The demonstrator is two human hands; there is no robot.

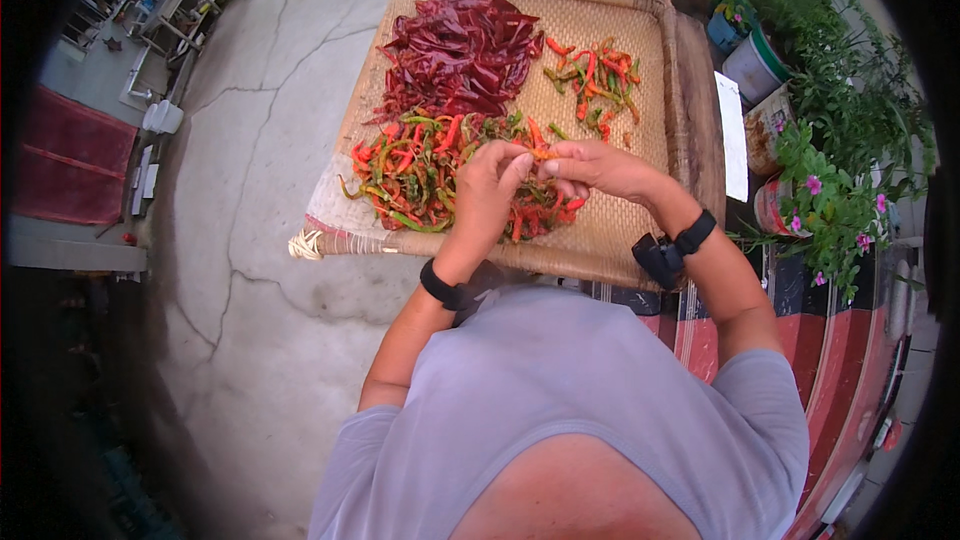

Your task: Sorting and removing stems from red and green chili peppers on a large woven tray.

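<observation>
My left hand (492, 185) and my right hand (595, 168) meet over a woven straw tray (610, 240), both pinching one small orange chili pepper (540, 153) between the fingertips. Under and to the left of my hands lies a heap of mixed red, orange and green chili peppers (415, 170). A pile of dark red dried chilies (460, 50) fills the tray's far left. A smaller scatter of red and green peppers (595, 80) lies at the far right of the tray. Each wrist wears a black band.
The tray rests over cracked concrete ground (250, 190). To the right stand potted plants with pink flowers (830, 200) and a white bucket (755, 65). A red and black striped surface (840, 340) runs at lower right. Stools and clutter (170, 20) sit at upper left.
</observation>
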